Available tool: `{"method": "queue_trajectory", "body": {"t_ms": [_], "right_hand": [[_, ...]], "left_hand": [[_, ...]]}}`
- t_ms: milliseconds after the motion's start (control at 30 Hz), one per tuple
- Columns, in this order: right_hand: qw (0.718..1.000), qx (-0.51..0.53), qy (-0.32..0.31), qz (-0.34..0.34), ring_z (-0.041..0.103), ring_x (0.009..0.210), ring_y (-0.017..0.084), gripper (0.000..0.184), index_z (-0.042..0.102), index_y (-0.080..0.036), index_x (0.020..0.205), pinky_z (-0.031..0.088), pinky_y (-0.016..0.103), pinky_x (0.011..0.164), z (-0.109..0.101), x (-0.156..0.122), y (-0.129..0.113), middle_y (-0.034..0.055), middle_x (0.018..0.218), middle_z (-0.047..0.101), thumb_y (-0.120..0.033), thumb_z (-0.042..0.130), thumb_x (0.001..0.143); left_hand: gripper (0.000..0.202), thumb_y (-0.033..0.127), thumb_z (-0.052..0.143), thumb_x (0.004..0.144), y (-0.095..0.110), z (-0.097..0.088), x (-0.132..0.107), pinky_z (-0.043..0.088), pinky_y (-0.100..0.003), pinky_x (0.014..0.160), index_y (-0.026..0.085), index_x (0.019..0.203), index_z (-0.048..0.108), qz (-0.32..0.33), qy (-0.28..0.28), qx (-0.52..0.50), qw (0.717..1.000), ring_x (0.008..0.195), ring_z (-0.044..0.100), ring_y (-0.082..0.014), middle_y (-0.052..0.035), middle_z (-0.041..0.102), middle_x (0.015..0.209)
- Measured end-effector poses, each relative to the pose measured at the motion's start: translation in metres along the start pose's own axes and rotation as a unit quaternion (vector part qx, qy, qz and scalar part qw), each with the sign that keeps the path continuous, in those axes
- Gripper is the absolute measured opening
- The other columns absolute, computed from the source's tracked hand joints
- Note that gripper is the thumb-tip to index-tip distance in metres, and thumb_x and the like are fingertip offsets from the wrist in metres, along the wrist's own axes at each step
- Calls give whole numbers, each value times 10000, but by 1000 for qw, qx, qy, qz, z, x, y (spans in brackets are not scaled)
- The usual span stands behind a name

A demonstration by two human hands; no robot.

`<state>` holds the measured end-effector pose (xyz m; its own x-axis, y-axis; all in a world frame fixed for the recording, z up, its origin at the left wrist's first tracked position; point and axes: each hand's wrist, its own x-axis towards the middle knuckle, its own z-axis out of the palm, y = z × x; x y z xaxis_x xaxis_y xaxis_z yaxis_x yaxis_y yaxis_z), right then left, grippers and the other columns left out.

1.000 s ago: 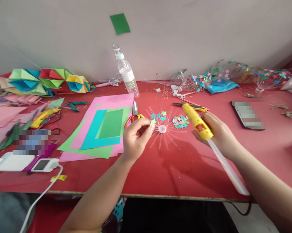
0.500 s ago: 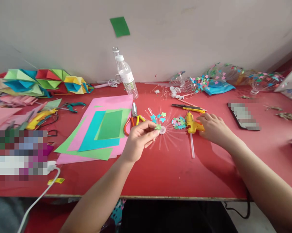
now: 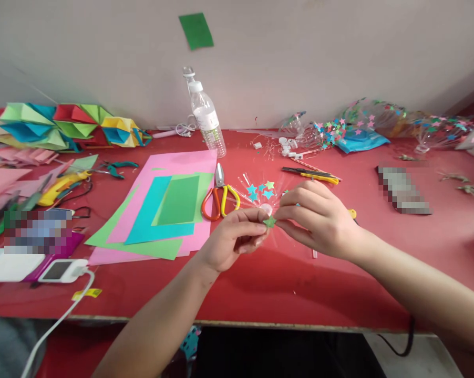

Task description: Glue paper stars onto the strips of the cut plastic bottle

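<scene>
Left forearm (image 3: 162, 310): bare, slanting up over the near edge of the tabletop (image 3: 256, 296).
Left hand (image 3: 234, 236): thumb and forefinger pinched.
Right forearm (image 3: 410, 278): bare, angled leftward across the same edge.
Right hand (image 3: 321, 220): back upward, fingers bent, tips just beside the left hand's.

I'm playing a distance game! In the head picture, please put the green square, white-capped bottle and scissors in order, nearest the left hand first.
From the left hand:
1. Scissors, just beyond it.
2. White-capped bottle, farther back.
3. Green square, high on the wall.
</scene>
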<state>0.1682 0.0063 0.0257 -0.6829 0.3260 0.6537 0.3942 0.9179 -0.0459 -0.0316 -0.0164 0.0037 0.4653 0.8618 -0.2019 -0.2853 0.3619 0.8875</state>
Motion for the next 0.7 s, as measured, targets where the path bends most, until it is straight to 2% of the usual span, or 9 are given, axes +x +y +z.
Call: {"method": "queue_trajectory", "body": {"t_ms": [100,167,267,333,367,433,533,600,700], "right_hand": [[995,93,15,21,553,805,160,41,587,-183,913,457,330,739,1,4,3,62,889,632,-185,549,928],[985,160,17,55,563,792,146,63,586,-184,881,465,311,738,-2,6,5,46,856,625,-195,549,931],[960,212,14,180,554,685,115,96,581,-191,826,454,254,641,-6,4,12,2,751,605,-214,565,918],[943,205,1,263,518,594,94,112,587,-192,801,418,227,561,-6,0,17,-22,686,588,-236,586,904],[938,200,-8,284,503,568,88,112,594,-191,800,403,221,537,-5,-2,18,-28,669,585,-245,595,898],[942,193,-23,274,493,559,85,100,607,-185,812,396,217,528,-1,-5,21,-27,660,581,-243,603,893],[967,172,-14,188,521,647,112,95,609,-174,818,423,242,602,7,-7,22,4,710,593,-204,585,904],[979,153,-1,133,539,717,137,97,605,-172,818,436,277,667,12,-7,21,28,753,607,-185,573,910],[988,123,2,88,543,741,154,76,603,-172,847,434,312,699,17,-7,20,43,786,615,-170,565,912]], "left_hand": [[99,252,634,695,0,0,0,106,-219,359,179,733,581,-9,-15,10,1000,384,254,-46,42,449,491],[132,301,629,742,0,1,0,114,-221,355,181,726,578,15,2,33,999,383,255,-50,40,446,499],[174,362,613,819,-2,2,-1,172,-215,354,189,814,621,104,93,126,982,408,323,-67,42,460,518],[194,354,612,843,-3,2,-1,262,-212,388,189,940,642,155,156,220,950,449,403,-81,43,484,535],[220,347,609,851,-4,3,-1,300,-216,412,186,997,642,166,177,266,933,468,434,-88,43,497,541],[283,336,584,872,-7,3,-2,353,-225,452,176,1102,627,163,190,340,907,483,473,-99,43,523,544],[346,307,543,895,-13,3,-2,389,-231,471,166,1207,592,150,177,399,887,469,498,-104,45,554,542],[345,278,535,895,-16,2,-2,401,-228,477,158,1214,590,163,183,430,869,462,504,-101,46,560,546],[305,245,538,894,-18,1,0,391,-216,466,139,1171,612,212,200,483,826,430,468,-81,54,548,544]]}}
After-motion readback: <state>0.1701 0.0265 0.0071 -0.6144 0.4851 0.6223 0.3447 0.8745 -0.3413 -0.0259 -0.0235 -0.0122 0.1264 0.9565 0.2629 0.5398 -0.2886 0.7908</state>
